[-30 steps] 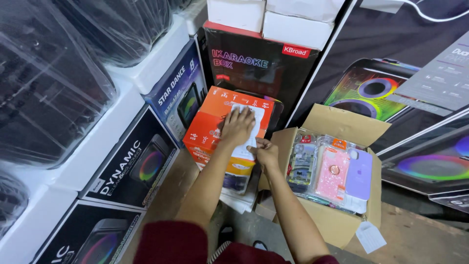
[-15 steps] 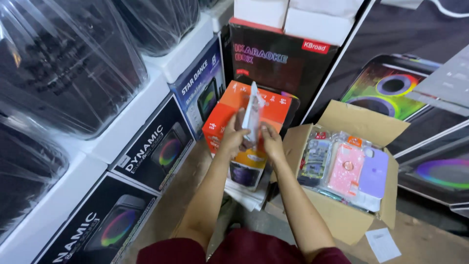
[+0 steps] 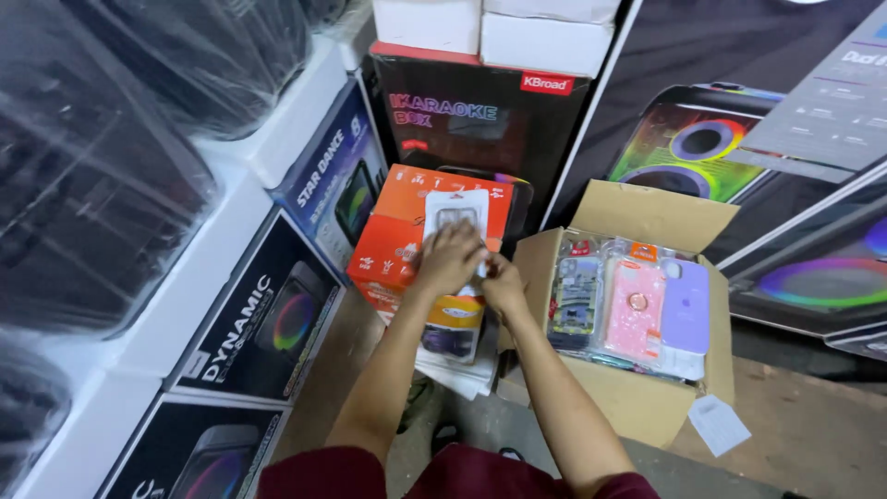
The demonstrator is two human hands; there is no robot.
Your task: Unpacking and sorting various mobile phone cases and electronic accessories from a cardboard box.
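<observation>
Along the left of the frame stand shelves of bulky goods wrapped in clear plastic film (image 3: pixel 102 157), and below them a slanting row of dark printed speaker cartons with white edges (image 3: pixel 263 319) running toward the upper middle. Just right of those, near the centre, sits an orange cardboard box (image 3: pixel 393 242), and lying flat on its top face is a white, clear-windowed phone-case packet (image 3: pixel 455 211), its long axis pointing up the frame, away from the person. The left hand (image 3: pixel 450 259) rests over the packet's lower end with the fingers curled down onto it, pressing rather than spread; the upper half of the packet shows beyond the knuckles. The right hand (image 3: pixel 504 282) is just beside it, lower and to the right, its fingers bent in toward the packet's lower right corner; whether they pinch the edge I cannot tell, since the left hand covers that spot. The left hand is the nearer to the packet's middle. Further right, an open brown cardboard carton (image 3: pixel 637 407) holds more packeted phone cases standing in a row, patterned, pink and lilac (image 3: pixel 684 305). A white paper slip (image 3: pixel 719 423) lies on the floor by its lower right corner.
</observation>
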